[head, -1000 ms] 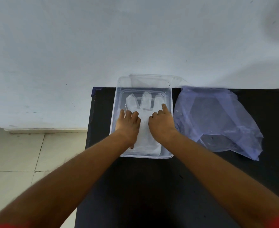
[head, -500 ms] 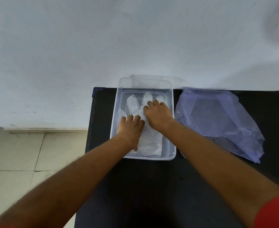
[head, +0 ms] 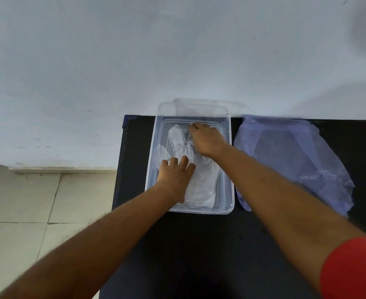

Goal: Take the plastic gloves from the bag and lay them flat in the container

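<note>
While the plastic glove (head: 196, 175) lies inside the container (head: 228, 169), its long axis runs from the near wall to the far wall — cuff near, glove-fingers far. Left hand (head: 174, 175) rests on the cuff half, fingers (head: 184, 161) spread flat. Right hand (head: 208, 139), nearer the far wall, covers the glove-fingers — its fingers curl down; pinch or press, cannot tell. Bag (head: 292, 160) lies beside the container on the tabletop (head: 199, 244).

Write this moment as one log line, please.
left hand: flat on glove | right hand: smoothing glove fingers | container: glove inside | bag: right
</note>
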